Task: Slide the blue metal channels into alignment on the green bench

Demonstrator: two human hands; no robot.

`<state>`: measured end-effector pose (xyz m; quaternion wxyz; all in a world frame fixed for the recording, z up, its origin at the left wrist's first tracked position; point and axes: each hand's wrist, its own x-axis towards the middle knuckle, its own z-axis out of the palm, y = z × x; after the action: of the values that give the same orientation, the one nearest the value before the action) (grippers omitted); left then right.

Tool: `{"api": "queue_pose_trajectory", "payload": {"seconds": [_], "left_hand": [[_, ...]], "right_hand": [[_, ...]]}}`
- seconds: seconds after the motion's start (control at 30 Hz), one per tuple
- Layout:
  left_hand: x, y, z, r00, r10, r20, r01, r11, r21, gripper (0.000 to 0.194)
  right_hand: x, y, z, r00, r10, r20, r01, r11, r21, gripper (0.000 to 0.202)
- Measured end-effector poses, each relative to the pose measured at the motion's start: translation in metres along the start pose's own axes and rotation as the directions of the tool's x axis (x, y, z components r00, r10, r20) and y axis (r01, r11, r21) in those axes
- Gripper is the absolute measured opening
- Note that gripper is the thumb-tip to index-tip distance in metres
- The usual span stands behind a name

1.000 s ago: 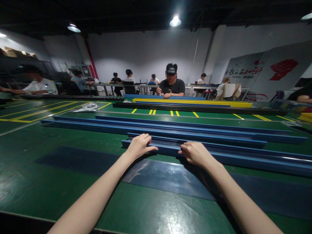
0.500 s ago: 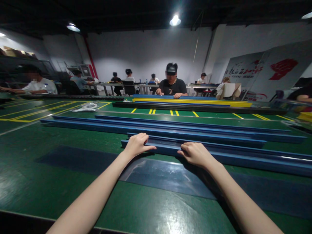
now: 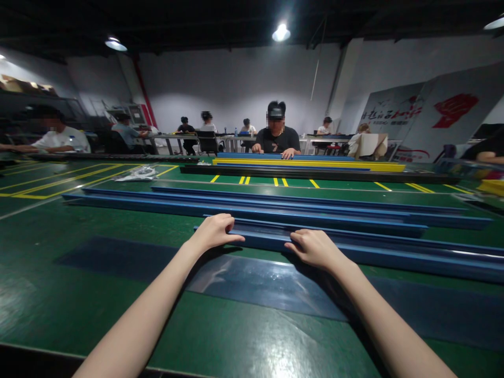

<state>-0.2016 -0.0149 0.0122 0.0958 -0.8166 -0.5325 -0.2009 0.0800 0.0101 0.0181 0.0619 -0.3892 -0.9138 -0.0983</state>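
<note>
One long blue channel-shaped profile [image 3: 262,241], apparently plastic, lies on the green worktop [image 3: 236,336] just beyond a flat, translucent dark-blue strip [image 3: 260,283]. Judged by its section, the profile is light and stiff, its smooth faces somewhat slippery; the raised near wall offers the likeliest hold, at two separated points. The left hand [image 3: 214,231] is partly closed on the profile near its left end, thumb extended rightward; the right hand [image 3: 313,248], more tightly curled, grips farther right. Both reach forward across the strip, backs uppermost.
</note>
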Motion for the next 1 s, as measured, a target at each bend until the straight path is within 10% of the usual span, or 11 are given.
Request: {"api": "queue_pose_trajectory", "payload": {"seconds": [1.0], "left_hand": [[-0.018, -0.023, -0.021, 0.979, -0.166, 0.12, 0.181, 0.975, -0.131, 0.024]], "right_hand": [[0.047, -0.044, 0.001, 0.991, -0.06, -0.119, 0.1, 0.927, 0.362, 0.017]]}}
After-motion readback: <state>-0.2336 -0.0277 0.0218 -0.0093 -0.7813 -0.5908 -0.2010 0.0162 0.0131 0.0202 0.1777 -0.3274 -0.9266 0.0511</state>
